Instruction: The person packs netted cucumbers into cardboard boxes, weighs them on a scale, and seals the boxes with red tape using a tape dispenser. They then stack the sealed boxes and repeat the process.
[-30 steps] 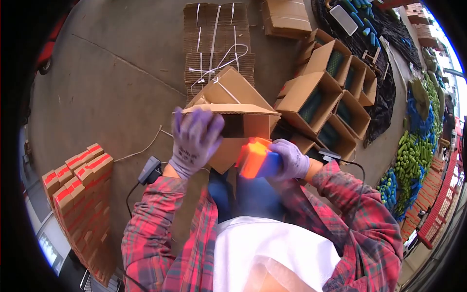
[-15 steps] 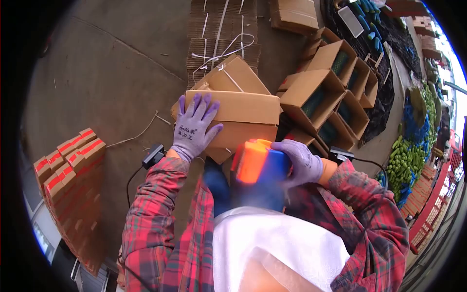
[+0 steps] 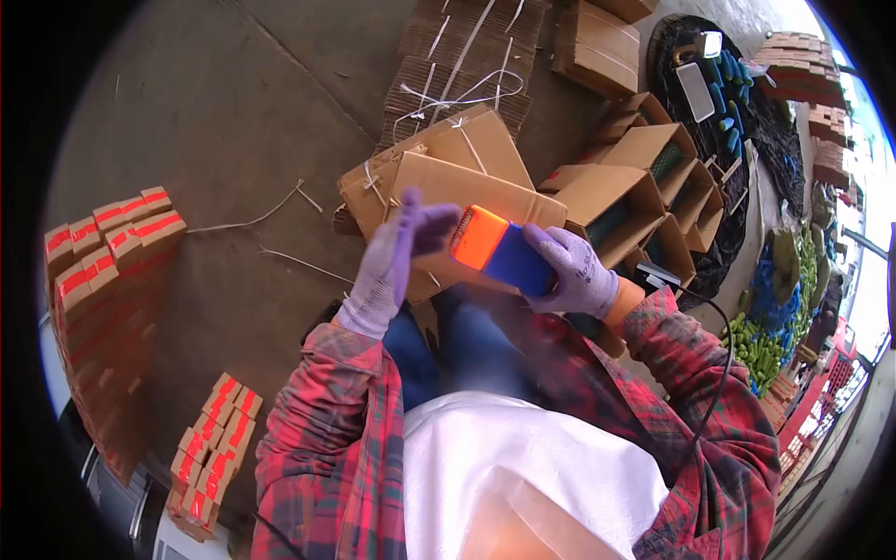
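Carton (image 3: 481,187) right in front of you sits at an angle just beyond your hands, next to the tied cardboard (image 3: 499,145), and honestly it looks only part done: the broad face towards you is flat, but I can't spot any red tape on it, and your hands hide some of it. Finished-looking ones are over on your left, a big stack of red-taped boxes (image 3: 117,247) plus a smaller batch (image 3: 215,434) lower down. Off to the right, the open cartons (image 3: 607,196) have dark green stuff inside and their tops undone, so I'd call those left to do. As for your hands, the right hand (image 3: 574,271) is wrapped round the blue end of the orange-and-blue tool (image 3: 504,250), orange end aimed across at your left. Your left hand (image 3: 378,275) is open and empty as far as I can tell, fingers blurry and pointing up, palm turned towards the tool.
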`<action>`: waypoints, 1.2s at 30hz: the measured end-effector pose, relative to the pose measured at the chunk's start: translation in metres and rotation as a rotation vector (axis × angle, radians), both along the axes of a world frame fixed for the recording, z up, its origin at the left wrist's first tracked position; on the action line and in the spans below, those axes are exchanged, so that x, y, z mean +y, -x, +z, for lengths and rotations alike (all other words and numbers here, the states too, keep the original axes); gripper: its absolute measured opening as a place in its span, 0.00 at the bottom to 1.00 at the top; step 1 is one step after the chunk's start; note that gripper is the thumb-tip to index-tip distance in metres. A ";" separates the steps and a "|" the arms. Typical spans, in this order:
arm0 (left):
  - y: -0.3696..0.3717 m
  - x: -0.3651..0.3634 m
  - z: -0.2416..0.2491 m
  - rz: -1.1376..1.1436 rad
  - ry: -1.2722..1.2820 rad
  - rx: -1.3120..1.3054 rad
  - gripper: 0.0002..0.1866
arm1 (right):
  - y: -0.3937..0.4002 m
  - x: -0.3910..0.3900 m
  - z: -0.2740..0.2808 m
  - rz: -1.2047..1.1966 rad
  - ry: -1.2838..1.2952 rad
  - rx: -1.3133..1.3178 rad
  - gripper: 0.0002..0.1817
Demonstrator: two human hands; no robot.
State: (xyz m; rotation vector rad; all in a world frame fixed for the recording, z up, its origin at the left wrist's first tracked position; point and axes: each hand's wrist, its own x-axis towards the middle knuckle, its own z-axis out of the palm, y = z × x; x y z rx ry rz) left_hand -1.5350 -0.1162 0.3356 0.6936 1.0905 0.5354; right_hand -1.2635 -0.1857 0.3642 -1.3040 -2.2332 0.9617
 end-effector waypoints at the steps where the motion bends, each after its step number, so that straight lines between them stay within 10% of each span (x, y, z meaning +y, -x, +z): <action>1: -0.004 -0.006 0.003 -0.060 0.086 -0.043 0.41 | 0.002 0.005 0.000 0.003 -0.011 0.001 0.48; 12: -0.025 -0.017 -0.002 0.029 0.283 -0.394 0.21 | 0.000 0.001 0.004 0.055 -0.057 -0.020 0.47; 16: 0.016 0.024 0.005 0.178 -0.139 0.429 0.17 | 0.005 0.014 0.018 0.116 0.008 -0.114 0.46; 18: 0.055 0.045 -0.031 0.506 -0.308 0.222 0.20 | 0.011 0.018 0.010 0.093 -0.003 -0.047 0.44; 23: 0.076 0.042 -0.081 0.243 -0.481 0.679 0.20 | 0.023 0.034 0.001 0.144 -0.038 -0.001 0.44; 29: 0.034 0.001 -0.177 0.052 -0.303 0.546 0.21 | 0.013 0.034 -0.007 0.176 -0.063 -0.003 0.40; 33: 0.036 -0.015 -0.227 -0.021 -0.490 1.169 0.32 | 0.010 0.026 -0.012 0.167 -0.045 -0.036 0.39; 36: 0.052 0.021 -0.165 -0.207 -0.354 0.691 0.40 | 0.010 0.039 -0.014 0.169 -0.124 -0.012 0.40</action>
